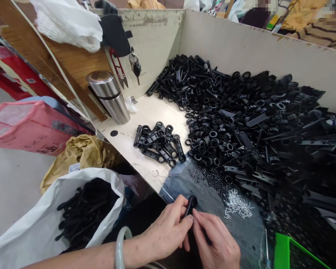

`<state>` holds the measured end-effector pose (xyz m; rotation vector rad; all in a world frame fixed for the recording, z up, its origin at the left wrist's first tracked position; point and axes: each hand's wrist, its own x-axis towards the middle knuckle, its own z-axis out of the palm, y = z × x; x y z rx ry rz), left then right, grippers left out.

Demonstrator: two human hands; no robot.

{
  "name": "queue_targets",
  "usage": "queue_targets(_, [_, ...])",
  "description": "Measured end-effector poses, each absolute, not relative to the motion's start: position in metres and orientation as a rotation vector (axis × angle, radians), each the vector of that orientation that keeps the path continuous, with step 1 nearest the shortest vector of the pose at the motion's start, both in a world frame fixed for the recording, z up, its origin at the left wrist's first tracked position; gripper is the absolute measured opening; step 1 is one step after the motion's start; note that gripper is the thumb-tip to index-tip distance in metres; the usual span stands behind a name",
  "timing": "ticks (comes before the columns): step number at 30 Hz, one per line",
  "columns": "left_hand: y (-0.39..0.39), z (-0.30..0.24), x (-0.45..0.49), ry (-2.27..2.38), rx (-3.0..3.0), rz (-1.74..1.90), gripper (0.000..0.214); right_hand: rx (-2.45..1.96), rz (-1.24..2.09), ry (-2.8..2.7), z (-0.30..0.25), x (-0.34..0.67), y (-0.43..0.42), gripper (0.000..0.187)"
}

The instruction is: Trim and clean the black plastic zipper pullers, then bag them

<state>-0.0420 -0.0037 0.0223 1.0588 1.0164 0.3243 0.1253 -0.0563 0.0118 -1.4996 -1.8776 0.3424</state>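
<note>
My left hand [168,228], wearing a pale bangle, is closed around a black plastic part [191,203] with a rounded end, near the bench's front edge. My right hand [220,239] has its thumb and fingers pinched together against the lower end of that part; whatever lies between the fingertips is hidden. Just beyond, a dark mat [184,186] carries a heap of short silver pins [238,204] and a scatter of tiny black pieces [212,181]. Several black ringed arms [159,144] lie in a small group to the upper left of my hands.
A large mound of black plastic parts [235,112] fills the walled bench's back and right. A green bin [282,250] stands lower right. At left are a steel flask [110,97], hanging red snips [118,67], keys [134,65], and a white sack [112,179] holding black parts.
</note>
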Motion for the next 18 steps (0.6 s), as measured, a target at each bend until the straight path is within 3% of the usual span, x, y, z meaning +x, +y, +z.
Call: queue_targets(18, [0.0016,0.0320,-0.0476,0.985,1.071,0.333,0.007,-1.586,0.349,-1.823,0.0088,0.1242,-0.0594,0.023])
